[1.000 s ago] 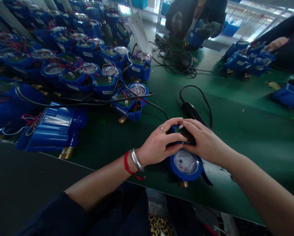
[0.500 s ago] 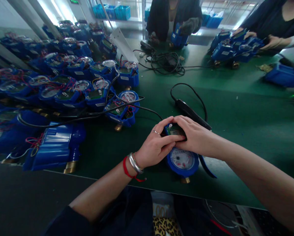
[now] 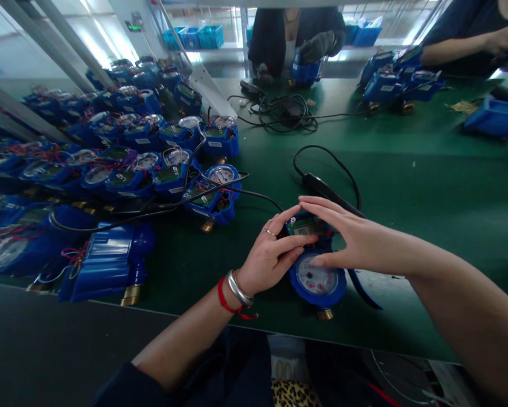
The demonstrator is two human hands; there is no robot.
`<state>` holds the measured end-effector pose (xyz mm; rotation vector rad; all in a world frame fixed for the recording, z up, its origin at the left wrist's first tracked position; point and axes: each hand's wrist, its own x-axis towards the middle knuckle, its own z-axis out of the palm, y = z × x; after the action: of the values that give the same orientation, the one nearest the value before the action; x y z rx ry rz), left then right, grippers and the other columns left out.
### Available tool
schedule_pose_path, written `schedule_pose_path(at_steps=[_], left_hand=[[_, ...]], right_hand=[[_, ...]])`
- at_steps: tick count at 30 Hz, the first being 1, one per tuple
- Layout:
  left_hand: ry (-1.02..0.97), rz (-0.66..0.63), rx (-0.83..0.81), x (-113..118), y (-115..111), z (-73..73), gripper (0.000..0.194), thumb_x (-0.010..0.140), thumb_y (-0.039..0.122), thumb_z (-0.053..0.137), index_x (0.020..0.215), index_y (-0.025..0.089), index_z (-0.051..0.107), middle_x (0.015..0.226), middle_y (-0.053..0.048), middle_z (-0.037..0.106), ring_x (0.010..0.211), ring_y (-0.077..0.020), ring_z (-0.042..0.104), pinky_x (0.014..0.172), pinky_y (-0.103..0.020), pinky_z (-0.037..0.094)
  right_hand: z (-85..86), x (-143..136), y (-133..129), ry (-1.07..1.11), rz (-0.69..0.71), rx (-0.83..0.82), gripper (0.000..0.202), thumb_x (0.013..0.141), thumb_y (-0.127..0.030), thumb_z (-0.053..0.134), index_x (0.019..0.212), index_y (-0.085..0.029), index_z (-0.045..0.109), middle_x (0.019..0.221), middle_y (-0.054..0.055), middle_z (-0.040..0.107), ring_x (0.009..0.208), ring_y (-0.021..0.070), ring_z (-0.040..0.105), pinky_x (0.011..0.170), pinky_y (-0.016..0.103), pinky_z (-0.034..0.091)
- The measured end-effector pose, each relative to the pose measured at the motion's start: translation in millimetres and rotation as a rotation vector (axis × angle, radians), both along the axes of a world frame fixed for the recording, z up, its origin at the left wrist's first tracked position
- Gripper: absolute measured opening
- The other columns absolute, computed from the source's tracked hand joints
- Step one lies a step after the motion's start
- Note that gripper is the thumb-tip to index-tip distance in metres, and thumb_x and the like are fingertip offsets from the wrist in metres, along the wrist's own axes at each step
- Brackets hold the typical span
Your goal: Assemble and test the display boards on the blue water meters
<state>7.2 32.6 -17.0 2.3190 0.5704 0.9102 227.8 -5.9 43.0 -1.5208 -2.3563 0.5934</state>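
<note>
A blue water meter [image 3: 317, 277] with a round dial, an opened electronics housing and a brass fitting lies before me on the green table. My left hand [image 3: 275, 249], wearing a ring, grips the housing from the left, its fingers along the two edges of the lit display [image 3: 305, 228]. Over the housing's right side, my right hand [image 3: 360, 237] is spread, thumb and fingers apart. Its thumb tip is at the upper rim of the dial, and its fingertips meet my left index fingertip. Just behind lies a black handheld tool [image 3: 328, 189] with a looped cable.
Rows of blue meters [image 3: 139, 133] with loose wires fill the left side. A meter lying on its side [image 3: 105, 254] is near the front edge. Tangled black cable [image 3: 285, 113] lies farther back. Two people work across the table, near more meters [image 3: 385, 85] and a blue bin [image 3: 498, 118].
My right hand has opened: its thumb has moved down and away from its fingers, uncovering more of the display. The left hand keeps its hold. The far-right person's hands have risen away from the meters.
</note>
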Motion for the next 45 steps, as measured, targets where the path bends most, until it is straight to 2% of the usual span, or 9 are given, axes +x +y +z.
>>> schedule_pose_path(at_steps=[2,5,7,12,19,37,39,43,45], left_hand=[[-0.008,0.01,-0.012,-0.2,-0.7,-0.7,0.03,0.095,0.02,0.052,0.121,0.026,0.065,0.155,-0.011,0.035,0.142,-0.0255,0.038,0.113,-0.051,0.037],[-0.028,0.009,-0.023,0.0,-0.8,-1.6,0.029,0.095,0.02,0.052,0.12,0.027,0.065,0.154,-0.011,0.037,0.14,-0.0262,0.041,0.111,-0.052,0.039],[-0.043,0.004,-0.018,0.5,-0.1,-2.6,0.029,0.094,0.02,0.053,0.12,0.027,0.065,0.153,-0.011,0.038,0.139,-0.0269,0.041,0.111,-0.053,0.039],[-0.07,0.0,-0.018,2.3,0.5,-4.6,0.029,0.093,0.019,0.055,0.119,0.026,0.066,0.152,-0.011,0.039,0.137,-0.0269,0.044,0.111,-0.052,0.039],[-0.082,0.011,-0.034,2.9,-0.2,-1.0,0.027,0.093,0.019,0.055,0.118,0.025,0.066,0.151,-0.012,0.042,0.137,-0.0264,0.044,0.111,-0.05,0.04],[-0.105,0.008,-0.063,2.6,-0.4,-2.2,0.021,0.091,0.018,0.058,0.111,0.023,0.062,0.149,-0.012,0.044,0.135,-0.0258,0.046,0.109,-0.049,0.04],[-0.097,0.009,-0.05,2.8,-0.6,-1.2,0.021,0.092,0.018,0.058,0.112,0.023,0.061,0.149,-0.012,0.045,0.135,-0.0259,0.047,0.109,-0.049,0.041],[-0.083,0.012,-0.005,6.9,-2.1,1.2,0.025,0.09,0.019,0.059,0.115,0.021,0.061,0.145,-0.014,0.047,0.134,-0.0258,0.046,0.109,-0.048,0.04],[-0.07,0.051,0.005,10.9,-3.6,3.2,0.03,0.088,0.024,0.064,0.118,0.021,0.06,0.14,-0.014,0.05,0.132,-0.0256,0.048,0.108,-0.047,0.042]], right_hand=[[3.1,8.4,-8.2,0.082,-0.05,0.05,0.065,0.084,-0.05,0.065,0.14,-0.024,0.044,0.156,0.009,0.032,0.142,0.0295,0.036,0.113,0.049,0.04],[-1.4,12.9,-17.6,0.208,-0.146,0.132,0.021,0.091,-0.041,0.06,0.103,-0.024,0.064,0.147,0.006,0.045,0.136,0.0269,0.044,0.111,0.048,0.042],[-8.3,11.2,-20.0,0.235,-0.152,0.186,0.014,0.093,-0.035,0.057,0.091,-0.023,0.066,0.142,0.005,0.05,0.132,0.0248,0.048,0.11,0.047,0.044],[-17.9,4.4,-17.2,0.229,-0.116,0.264,0.01,0.092,-0.027,0.06,0.089,-0.022,0.067,0.141,0.006,0.051,0.132,0.0241,0.047,0.111,0.047,0.042],[-15.9,-1.4,-14.9,0.271,-0.107,0.282,0.011,0.091,-0.025,0.06,0.085,-0.02,0.068,0.135,0.008,0.056,0.131,0.0234,0.049,0.109,0.043,0.043],[-26.6,-7.2,-14.7,0.455,-0.206,0.034,0.007,0.091,-0.031,0.062,0.087,-0.024,0.063,0.14,0.0,0.05,0.131,0.0197,0.046,0.107,0.038,0.043],[-29.0,-6.1,-13.7,0.496,-0.213,0.011,0.008,0.089,-0.032,0.064,0.094,-0.026,0.061,0.145,0.0,0.046,0.135,0.021,0.044,0.111,0.041,0.04],[-33.8,-2.2,-10.5,0.619,-0.177,-0.068,0.049,0.088,-0.033,0.066,0.134,-0.034,0.048,0.157,-0.001,0.03,0.144,0.0226,0.033,0.117,0.044,0.034],[-35.0,-1.1,-9.8,0.628,-0.158,-0.087,0.056,0.089,-0.032,0.065,0.14,-0.037,0.044,0.158,-0.002,0.029,0.146,0.022,0.028,0.119,0.044,0.032]])
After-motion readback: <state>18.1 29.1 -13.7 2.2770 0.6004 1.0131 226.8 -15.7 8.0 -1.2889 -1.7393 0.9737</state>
